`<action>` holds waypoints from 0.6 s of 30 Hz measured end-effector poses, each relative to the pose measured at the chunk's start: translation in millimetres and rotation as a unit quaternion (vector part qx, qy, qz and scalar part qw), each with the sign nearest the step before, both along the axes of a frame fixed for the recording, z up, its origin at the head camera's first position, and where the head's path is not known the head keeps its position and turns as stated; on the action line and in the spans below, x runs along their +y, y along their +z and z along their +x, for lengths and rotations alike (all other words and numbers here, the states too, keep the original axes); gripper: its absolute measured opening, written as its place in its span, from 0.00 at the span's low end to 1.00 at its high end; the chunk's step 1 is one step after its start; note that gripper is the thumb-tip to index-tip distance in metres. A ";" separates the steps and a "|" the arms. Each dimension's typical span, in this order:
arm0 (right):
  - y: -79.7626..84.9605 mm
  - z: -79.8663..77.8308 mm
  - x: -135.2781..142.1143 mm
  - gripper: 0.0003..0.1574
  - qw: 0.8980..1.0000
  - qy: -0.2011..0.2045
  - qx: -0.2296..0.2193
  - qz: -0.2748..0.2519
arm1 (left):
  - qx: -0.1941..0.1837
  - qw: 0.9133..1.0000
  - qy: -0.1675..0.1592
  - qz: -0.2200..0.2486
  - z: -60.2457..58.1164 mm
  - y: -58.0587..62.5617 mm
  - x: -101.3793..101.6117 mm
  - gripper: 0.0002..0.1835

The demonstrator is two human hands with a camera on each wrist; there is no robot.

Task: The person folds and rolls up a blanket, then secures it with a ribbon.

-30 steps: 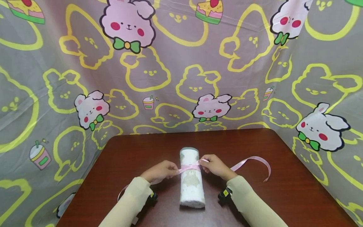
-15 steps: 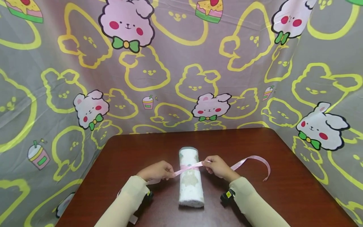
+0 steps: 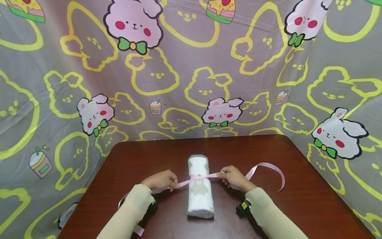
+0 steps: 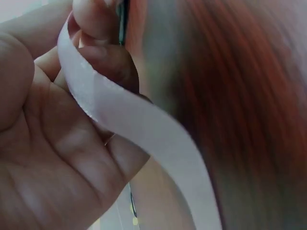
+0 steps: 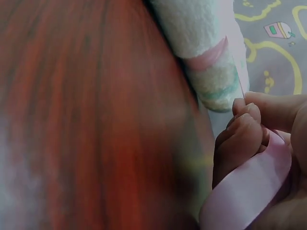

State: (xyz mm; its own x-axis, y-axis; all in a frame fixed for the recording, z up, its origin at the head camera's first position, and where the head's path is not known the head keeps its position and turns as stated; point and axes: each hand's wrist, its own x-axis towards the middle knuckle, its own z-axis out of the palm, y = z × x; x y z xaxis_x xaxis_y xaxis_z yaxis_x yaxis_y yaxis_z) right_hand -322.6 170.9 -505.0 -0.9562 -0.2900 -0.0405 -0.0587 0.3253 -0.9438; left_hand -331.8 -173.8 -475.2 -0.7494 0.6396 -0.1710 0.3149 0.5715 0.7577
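Note:
A rolled white towel (image 3: pixel 200 199) with grey-beige patches lies lengthwise near the middle of the table. Around its upper half runs a pink ribbon (image 3: pixel 195 177), crossed on top and drawn out to both sides. My left hand (image 3: pixel 161 181) pinches one length of it left of the roll; in the left wrist view that ribbon (image 4: pixel 144 120) passes over the curled fingers and hangs down. To the right of the roll, my right hand (image 3: pixel 234 177) pinches the other length between thumb and fingers. In the right wrist view the ribbon (image 5: pixel 249 191) trails below that hand, and the towel (image 5: pixel 192 28) shows the pink band.
The brown wooden table (image 3: pixel 143 156) has a patterned cloth (image 3: pixel 179 83) hanging behind and on both sides. A loose ribbon tail (image 3: pixel 277 169) curls on the right. Another ribbon end (image 3: pixel 138 230) lies by the left sleeve.
My hands have moved apart, left hand leftwards and right hand rightwards. The ribbon lengths between them and the towel are longer and straighter, and the crossing looks narrower.

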 end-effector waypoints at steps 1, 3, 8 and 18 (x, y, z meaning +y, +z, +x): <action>-0.8 0.1 1.2 0.18 1.000 -0.001 0.000 0.004 | -0.007 1.000 0.003 0.004 0.4 -0.5 -0.8 0.11; -2.8 0.1 3.5 0.17 1.000 -0.003 -0.001 0.012 | -0.018 1.000 0.009 0.010 1.3 -1.5 -1.9 0.11; -4.8 0.0 5.7 0.16 1.000 0.003 0.000 0.023 | -0.011 1.000 0.012 0.005 4.1 -2.2 -2.1 0.11; 6.9 -1.1 5.0 0.19 0.999 0.039 0.019 -0.021 | 0.036 0.999 0.001 0.000 -3.0 3.0 -6.4 0.09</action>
